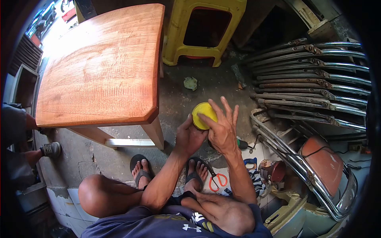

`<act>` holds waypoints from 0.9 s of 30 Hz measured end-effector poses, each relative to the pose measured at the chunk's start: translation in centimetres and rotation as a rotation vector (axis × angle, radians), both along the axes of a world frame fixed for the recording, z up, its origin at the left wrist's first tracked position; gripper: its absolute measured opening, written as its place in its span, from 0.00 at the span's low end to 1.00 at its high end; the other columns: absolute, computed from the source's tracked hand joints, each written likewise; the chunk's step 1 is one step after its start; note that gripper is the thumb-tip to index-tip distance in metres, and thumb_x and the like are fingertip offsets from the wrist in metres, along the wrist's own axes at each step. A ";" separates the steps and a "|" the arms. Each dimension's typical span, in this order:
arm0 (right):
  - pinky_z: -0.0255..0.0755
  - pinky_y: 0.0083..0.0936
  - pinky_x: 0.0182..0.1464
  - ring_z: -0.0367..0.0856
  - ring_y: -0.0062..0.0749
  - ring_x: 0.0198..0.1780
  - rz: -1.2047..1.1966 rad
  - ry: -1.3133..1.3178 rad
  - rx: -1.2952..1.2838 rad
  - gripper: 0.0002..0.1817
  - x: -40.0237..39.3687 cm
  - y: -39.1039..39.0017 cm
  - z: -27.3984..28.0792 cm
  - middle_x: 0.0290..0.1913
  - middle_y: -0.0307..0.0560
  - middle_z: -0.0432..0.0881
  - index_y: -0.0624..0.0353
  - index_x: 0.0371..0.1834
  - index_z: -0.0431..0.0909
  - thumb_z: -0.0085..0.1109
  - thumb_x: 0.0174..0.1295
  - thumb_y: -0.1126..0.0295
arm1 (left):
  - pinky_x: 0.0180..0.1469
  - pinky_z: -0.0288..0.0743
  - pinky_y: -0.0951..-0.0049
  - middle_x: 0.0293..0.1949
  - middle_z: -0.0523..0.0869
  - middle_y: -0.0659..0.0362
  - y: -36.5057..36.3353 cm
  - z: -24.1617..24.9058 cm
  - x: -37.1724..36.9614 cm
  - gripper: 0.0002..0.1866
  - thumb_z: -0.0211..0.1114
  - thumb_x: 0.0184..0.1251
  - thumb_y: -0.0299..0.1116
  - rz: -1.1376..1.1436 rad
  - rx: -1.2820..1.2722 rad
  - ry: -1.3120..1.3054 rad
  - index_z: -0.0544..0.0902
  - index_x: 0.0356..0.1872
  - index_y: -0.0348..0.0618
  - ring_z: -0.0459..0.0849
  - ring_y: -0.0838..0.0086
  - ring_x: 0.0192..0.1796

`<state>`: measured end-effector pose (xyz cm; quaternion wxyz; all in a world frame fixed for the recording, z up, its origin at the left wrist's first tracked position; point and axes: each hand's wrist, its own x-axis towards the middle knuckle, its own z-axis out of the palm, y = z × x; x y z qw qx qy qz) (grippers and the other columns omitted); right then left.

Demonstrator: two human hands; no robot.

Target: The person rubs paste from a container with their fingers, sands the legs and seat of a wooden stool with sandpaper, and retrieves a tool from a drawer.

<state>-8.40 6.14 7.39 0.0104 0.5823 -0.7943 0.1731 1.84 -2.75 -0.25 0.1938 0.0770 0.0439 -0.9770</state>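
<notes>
Head view:
1. We hold a round yellow disc (208, 109) before us, above the floor (174, 93); our left hand (189, 138) grasps its edge.
2. Our right hand (224, 131) is loosely spread, one finger resting on the disc's face.
3. To the left we see a wooden table (99, 75).
4. Orange-handled scissors (217, 181) lie beside our sandalled right foot (195, 174); folding-chair frames (291, 82) are stacked at right.

Head view, wide-angle and dark-rimmed, directed forward and steeply down from above the person's lap (174, 224), with the left hand (191, 137) and right hand (223, 133) at close range, just beyond the near right corner of the wooden tabletop (103, 67), and the floor (178, 89) farther below.
</notes>
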 end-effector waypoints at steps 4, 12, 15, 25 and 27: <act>0.30 0.79 0.79 0.49 0.57 0.85 -0.080 0.065 -0.017 0.31 0.0 -0.4 0.0 0.80 0.50 0.66 0.34 0.64 0.85 0.65 0.55 0.74 | 0.82 0.57 0.52 0.75 0.72 0.52 0.3 0.6 -0.1 0.26 0.44 0.88 0.45 0.000 -0.064 -0.035 0.65 0.76 0.42 0.68 0.60 0.78; 0.30 0.80 0.78 0.48 0.56 0.85 -0.016 0.115 0.039 0.28 -0.4 0.3 0.8 0.81 0.50 0.64 0.32 0.63 0.86 0.63 0.59 0.70 | 0.82 0.55 0.50 0.76 0.71 0.51 -0.2 -0.5 0.0 0.27 0.43 0.88 0.46 0.021 -0.113 -0.074 0.66 0.77 0.42 0.67 0.59 0.80; 0.31 0.80 0.78 0.48 0.55 0.85 -0.096 0.141 -0.015 0.24 -0.4 0.0 0.1 0.80 0.49 0.65 0.33 0.59 0.88 0.62 0.60 0.70 | 0.83 0.54 0.49 0.76 0.71 0.49 0.3 -0.1 -0.3 0.26 0.42 0.88 0.46 -0.007 -0.115 -0.069 0.66 0.77 0.42 0.66 0.59 0.80; 0.33 0.76 0.79 0.52 0.58 0.84 -0.167 0.186 -0.013 0.25 -1.8 0.4 0.8 0.77 0.54 0.68 0.38 0.61 0.87 0.62 0.61 0.73 | 0.84 0.53 0.48 0.78 0.69 0.51 0.4 0.6 0.3 0.28 0.42 0.88 0.47 0.018 -0.084 -0.034 0.64 0.78 0.41 0.63 0.58 0.82; 0.33 0.76 0.79 0.51 0.59 0.84 -0.111 0.199 0.011 0.26 -1.5 0.5 0.5 0.78 0.54 0.67 0.38 0.63 0.86 0.62 0.60 0.73 | 0.84 0.52 0.48 0.78 0.68 0.51 0.6 0.7 0.3 0.28 0.43 0.88 0.47 0.017 -0.126 -0.041 0.64 0.78 0.42 0.63 0.58 0.81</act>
